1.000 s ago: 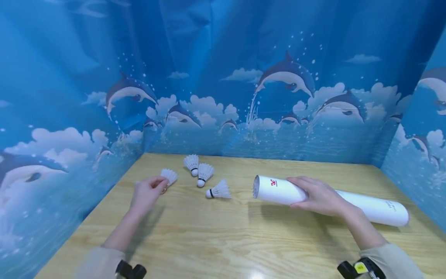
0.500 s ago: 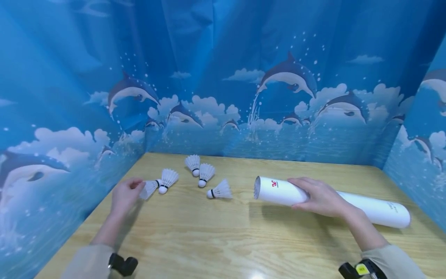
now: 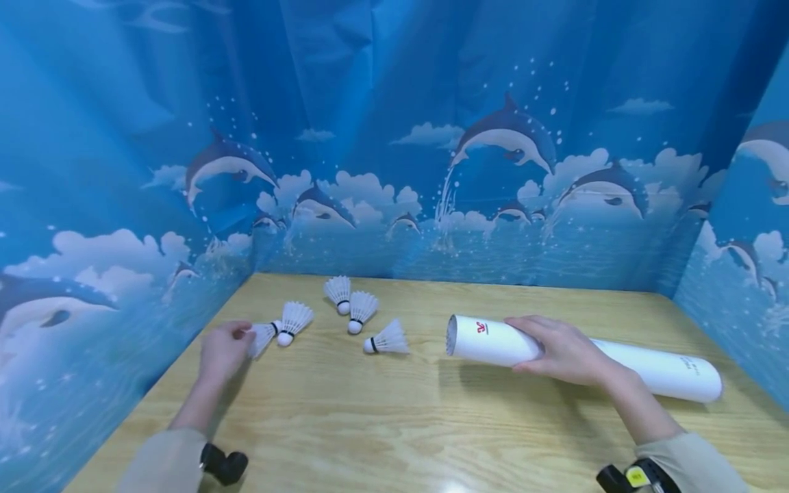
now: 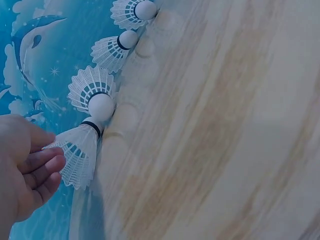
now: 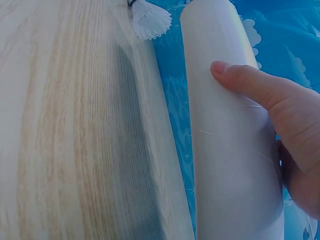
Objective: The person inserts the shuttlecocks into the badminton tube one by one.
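Observation:
My left hand [image 3: 224, 349] is at the leftmost shuttlecock [image 3: 263, 337], its fingertips pinching the skirt's rim in the left wrist view. That shuttlecock lies on the table, its cork against a second shuttlecock [image 3: 294, 322]. Farther back are two more, a rear shuttlecock [image 3: 337, 293] and one touching it, the middle shuttlecock [image 3: 363, 310]. Another single shuttlecock [image 3: 390, 338] lies on its side, skirt toward the tube. My right hand [image 3: 567, 350] grips a white shuttlecock tube [image 3: 659, 366] from above, thumb [image 5: 240, 77] along its near side. The tube's left end is open and raised slightly; its contents are unclear.
The wooden table [image 3: 394, 424] runs back to a blue dolphin-print curtain [image 3: 394, 233], which also closes off the left and right sides. A black wrist camera [image 3: 223, 464] sits on the left sleeve, another camera [image 3: 637, 474] on the right.
My left hand has moved left from beside the second shuttlecock to the leftmost one, which has come into view. The right hand keeps its grip on the tube, nearly still.

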Available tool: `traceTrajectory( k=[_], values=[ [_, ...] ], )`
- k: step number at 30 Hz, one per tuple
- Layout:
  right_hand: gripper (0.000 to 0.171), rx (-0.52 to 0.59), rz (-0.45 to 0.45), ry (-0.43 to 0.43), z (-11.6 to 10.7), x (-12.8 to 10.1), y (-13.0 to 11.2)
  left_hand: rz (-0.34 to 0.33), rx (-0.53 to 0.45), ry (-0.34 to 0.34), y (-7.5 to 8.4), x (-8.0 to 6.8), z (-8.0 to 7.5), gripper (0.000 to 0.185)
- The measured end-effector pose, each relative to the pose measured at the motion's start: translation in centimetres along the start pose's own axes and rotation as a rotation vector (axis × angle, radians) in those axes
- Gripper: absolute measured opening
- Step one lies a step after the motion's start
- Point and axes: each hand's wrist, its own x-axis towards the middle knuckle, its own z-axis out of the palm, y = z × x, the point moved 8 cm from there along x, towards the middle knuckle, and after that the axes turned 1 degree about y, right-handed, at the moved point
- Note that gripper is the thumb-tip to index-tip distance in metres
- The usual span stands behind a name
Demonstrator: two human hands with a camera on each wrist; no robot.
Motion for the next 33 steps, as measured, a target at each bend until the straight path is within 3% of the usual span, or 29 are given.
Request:
traceTrajectory(
  k=[9,16,24,33],
  values=[
    [0.072,0.002,-0.009,0.007,0.0,0.1,-0.2,0.022,-0.024,0.091,0.2,-0.5,-1.5,0.023],
    [0.072,0.006,-0.008,0.001,0.0,0.0,-0.1,-0.018,-0.076,0.08,1.3,-1.1,-2.7,0.025],
    [0.072,0.004,-0.009,0.002,0.0,0.1,0.1,-0.011,-0.137,0.038,4.0,-1.6,-3.0,0.025],
    [0.073,0.01,0.005,-0.004,-0.1,0.0,0.2,0.106,-0.162,0.014,7.6,-2.2,-1.5,0.02]
  ],
)
